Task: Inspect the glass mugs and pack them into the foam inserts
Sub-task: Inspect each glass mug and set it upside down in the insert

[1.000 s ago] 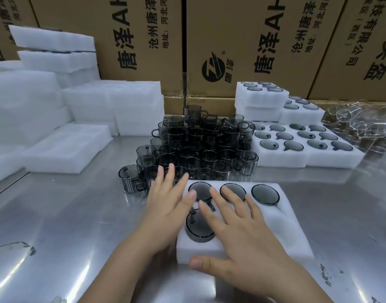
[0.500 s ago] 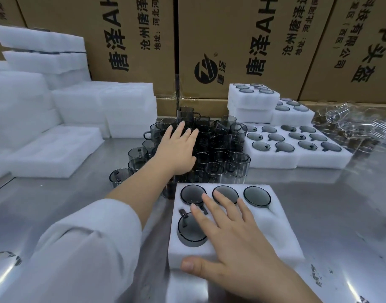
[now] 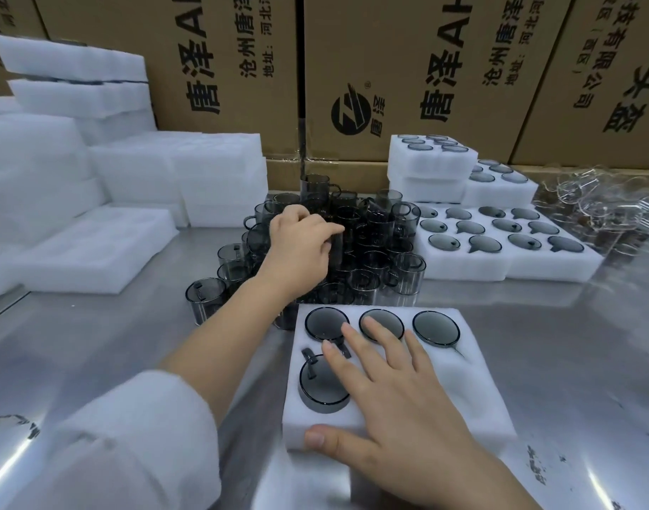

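A white foam insert (image 3: pixel 473 392) lies on the steel table in front of me. Three smoky grey mugs fill its far row, bottoms up, and another mug (image 3: pixel 317 392) sits in the near left pocket. My right hand (image 3: pixel 396 410) rests flat on the insert, fingers spread, thumb on its near edge. Behind the insert stands a pile of grey glass mugs (image 3: pixel 374 244). My left hand (image 3: pixel 300 252) reaches into that pile with its fingers curled around a mug (image 3: pixel 346 226) near the top; the grip itself is partly hidden.
Packed foam inserts (image 3: pixel 506 252) sit stacked at the right back, with clear glassware (image 3: pixel 602 204) beyond them. Empty foam pieces (image 3: pixel 94 248) pile up on the left. Cardboard boxes (image 3: pixel 444 68) wall off the back of the steel table (image 3: pixel 94 344).
My left hand left the insert, reached forward into the mug pile, and its fingers have curled closed on a mug. My right hand stays flat on the insert.
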